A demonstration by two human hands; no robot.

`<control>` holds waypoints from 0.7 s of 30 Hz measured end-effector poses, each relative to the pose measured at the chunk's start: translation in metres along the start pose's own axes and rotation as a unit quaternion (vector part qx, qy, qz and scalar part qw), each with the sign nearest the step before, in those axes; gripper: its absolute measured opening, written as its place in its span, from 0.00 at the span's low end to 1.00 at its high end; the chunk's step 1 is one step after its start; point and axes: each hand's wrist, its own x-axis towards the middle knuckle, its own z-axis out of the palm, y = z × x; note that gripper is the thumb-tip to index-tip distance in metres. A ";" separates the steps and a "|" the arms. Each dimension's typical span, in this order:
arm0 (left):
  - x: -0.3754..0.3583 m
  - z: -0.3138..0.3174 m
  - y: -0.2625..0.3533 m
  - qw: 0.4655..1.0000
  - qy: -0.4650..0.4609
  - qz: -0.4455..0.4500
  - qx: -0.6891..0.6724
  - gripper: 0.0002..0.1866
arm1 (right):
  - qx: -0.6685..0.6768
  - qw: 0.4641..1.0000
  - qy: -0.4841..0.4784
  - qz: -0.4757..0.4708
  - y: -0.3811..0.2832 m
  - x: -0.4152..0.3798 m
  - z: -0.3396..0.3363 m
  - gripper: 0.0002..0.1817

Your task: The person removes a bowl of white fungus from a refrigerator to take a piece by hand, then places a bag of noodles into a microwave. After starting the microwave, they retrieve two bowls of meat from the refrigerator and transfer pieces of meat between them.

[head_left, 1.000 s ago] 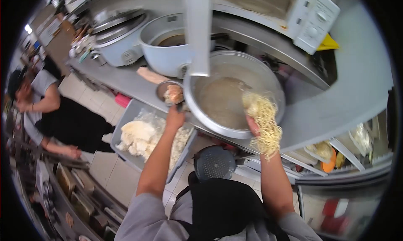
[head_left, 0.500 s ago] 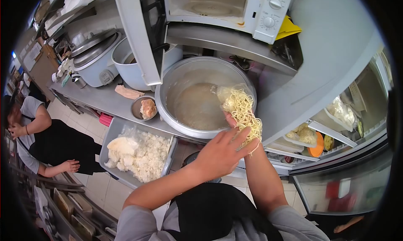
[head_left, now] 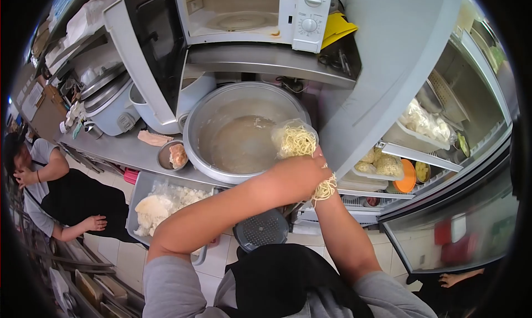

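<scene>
A clump of yellow noodles in a clear plastic bag (head_left: 295, 139) hangs at the near right rim of a big steel pot (head_left: 221, 108) with cloudy liquid in it. My left hand (head_left: 296, 176) wraps over the lower part of the noodles. My right hand (head_left: 320, 161) is mostly hidden behind the left one and grips the same noodle bag from below, with strands (head_left: 324, 189) dangling under it.
An open white microwave (head_left: 249, 13) stands on the shelf above the pot. Rice cookers (head_left: 108, 104) stand to the left, with a small bowl of food (head_left: 173, 155) and a grey tub of rice (head_left: 160, 199) below. An open fridge (head_left: 421, 135) stands at the right. A person in black (head_left: 61, 190) crouches at far left.
My left hand left the small bowl, crossed to the right and closed over the noodles. The view tilted up, showing the microwave and the fridge.
</scene>
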 end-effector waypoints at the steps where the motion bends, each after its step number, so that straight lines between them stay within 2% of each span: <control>1: 0.002 0.003 -0.007 0.998 0.052 -0.008 -0.030 0.14 | 0.000 1.000 0.001 0.007 0.010 0.006 0.000 0.17; 2: 0.004 0.004 -0.014 0.993 0.103 -0.015 -0.060 0.12 | 0.001 1.000 0.002 0.013 -0.005 0.004 -0.008 0.17; 3: 0.005 -0.005 -0.018 0.993 0.102 -0.013 -0.060 0.12 | 0.002 1.000 0.003 0.020 -0.007 0.005 -0.014 0.17; 5: 0.007 -0.029 -0.022 0.989 0.095 -0.100 -0.058 0.13 | 0.007 0.999 0.007 0.032 -0.003 0.018 -0.017 0.17; 6: 0.007 -0.033 -0.022 0.989 0.093 -0.099 -0.058 0.13 | 0.009 0.999 0.010 0.041 -0.004 0.019 -0.023 0.17; 7: 0.008 -0.035 -0.021 0.991 0.043 -0.126 -0.010 0.13 | 0.014 0.997 -0.043 0.060 -0.005 0.003 -0.012 0.18; 8: 0.007 -0.037 -0.022 0.987 -0.006 -0.154 0.040 0.13 | 0.015 0.997 -0.043 0.061 -0.004 -0.009 -0.002 0.18; 9: 0.005 -0.033 -0.022 0.987 -0.007 -0.155 0.040 0.13 | -0.014 0.998 0.009 0.052 -0.003 -0.019 0.006 0.18; 10: 0.002 -0.024 -0.023 0.988 0.008 -0.123 0.098 0.14 | -0.042 0.996 0.062 0.044 -0.001 -0.028 0.011 0.18; 11: -0.002 -0.016 -0.023 0.984 0.021 -0.090 0.155 0.14 | -0.039 0.996 0.065 0.046 -0.001 -0.038 0.012 0.18; 12: -0.006 -0.010 -0.020 0.984 0.017 -0.091 0.152 0.14 | -0.055 0.993 0.094 0.045 0.000 -0.048 0.011 0.18; 14: -0.015 0.004 -0.011 0.986 0.130 -0.100 0.019 0.18 | -0.069 0.988 0.131 0.049 0.000 -0.066 0.006 0.19; 15: -0.020 0.008 -0.003 0.987 0.126 -0.103 0.013 0.18 | -0.075 0.988 0.126 0.055 0.001 -0.074 0.003 0.19; 16: -0.024 0.008 0.006 0.965 0.128 -0.198 -0.114 0.21 | -0.081 0.987 0.122 0.061 0.002 -0.082 -0.003 0.20; 17: -0.030 0.012 0.013 0.919 0.123 -0.289 -0.238 0.24 | -0.074 0.987 0.127 0.070 0.004 -0.090 -0.017 0.19; 18: -0.036 0.020 0.019 0.917 0.114 -0.294 -0.245 0.24 | -0.067 0.985 0.138 0.073 0.007 -0.100 -0.023 0.19; 20: -0.050 0.040 0.024 0.848 0.055 -0.392 -0.353 0.24 | -0.114 0.972 0.168 0.116 0.013 -0.120 -0.032 0.18; 21: -0.059 0.060 0.017 0.824 -0.013 -0.373 -0.426 0.21 | -0.105 0.966 0.185 0.150 0.015 -0.128 -0.043 0.18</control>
